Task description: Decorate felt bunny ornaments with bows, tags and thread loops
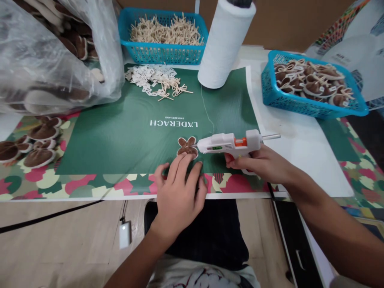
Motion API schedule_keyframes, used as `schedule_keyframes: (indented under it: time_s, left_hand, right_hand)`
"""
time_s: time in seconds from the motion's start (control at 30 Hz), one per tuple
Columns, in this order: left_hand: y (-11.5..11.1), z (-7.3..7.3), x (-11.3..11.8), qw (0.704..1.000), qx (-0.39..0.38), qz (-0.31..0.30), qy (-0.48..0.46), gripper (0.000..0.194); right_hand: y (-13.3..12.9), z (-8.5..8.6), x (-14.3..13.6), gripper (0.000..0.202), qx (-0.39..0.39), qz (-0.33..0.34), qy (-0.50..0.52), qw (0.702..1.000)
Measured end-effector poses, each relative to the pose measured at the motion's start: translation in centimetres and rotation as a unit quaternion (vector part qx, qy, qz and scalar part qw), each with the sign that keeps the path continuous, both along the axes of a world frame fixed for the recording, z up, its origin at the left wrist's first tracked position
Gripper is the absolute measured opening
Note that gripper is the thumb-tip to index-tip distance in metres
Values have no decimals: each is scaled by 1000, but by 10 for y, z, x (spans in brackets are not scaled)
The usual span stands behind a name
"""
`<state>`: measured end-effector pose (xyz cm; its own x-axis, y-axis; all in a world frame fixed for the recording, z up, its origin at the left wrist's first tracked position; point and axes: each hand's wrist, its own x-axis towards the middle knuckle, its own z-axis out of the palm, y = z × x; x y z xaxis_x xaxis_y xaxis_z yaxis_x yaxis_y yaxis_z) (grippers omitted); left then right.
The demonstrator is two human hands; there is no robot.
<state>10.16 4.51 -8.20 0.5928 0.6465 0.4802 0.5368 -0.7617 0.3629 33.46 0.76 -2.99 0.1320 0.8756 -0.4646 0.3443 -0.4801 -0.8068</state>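
Observation:
A small brown bunny-head-shaped fabric piece (186,146) with a white edge lies on the green sheet. My left hand (183,186) holds it down with its fingertips at the lower edge; the thumb is apart to the left. My right hand (255,160) is wrapped round the handle of a white glue gun (223,144) with orange parts. The gun's nozzle points left and meets the right side of the piece. A glue stick (271,137) sticks out of the gun's back.
Behind are a blue basket of beige bows (163,58), white tags (151,78) with loose bows, and a thread cone (225,44). A basket of finished brown pieces (312,108) stands right. A plastic bag (102,52) and more brown pieces (40,156) lie left.

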Motion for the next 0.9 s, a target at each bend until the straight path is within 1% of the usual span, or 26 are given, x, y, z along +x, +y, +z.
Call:
schedule_keyframes:
  time_s: [0.17, 0.4, 0.5, 0.6, 0.9]
  left_hand:
    - [0, 1, -1, 1000, -7, -3, -1, 23]
    - [2, 1, -4, 999, -29, -11, -45, 25]
    - [3, 1, -5, 998, -31, -12, -51, 21]
    - [3, 0, -5, 998, -31, -13, -50, 17]
    - [3, -2, -4, 998, -31, -14, -50, 14]
  right_hand:
    - [-3, 2, 2, 15, 4, 1, -13, 1000]
    - [-22, -2, 2, 20, 6, -55, 33, 998]
    - [-32, -4, 0, 20, 2, -47, 21, 999]
    - [-37, -4, -2, 22, 0, -31, -3, 1000]
    - [-30, -1, -6, 17, 2, -8, -13, 1000]
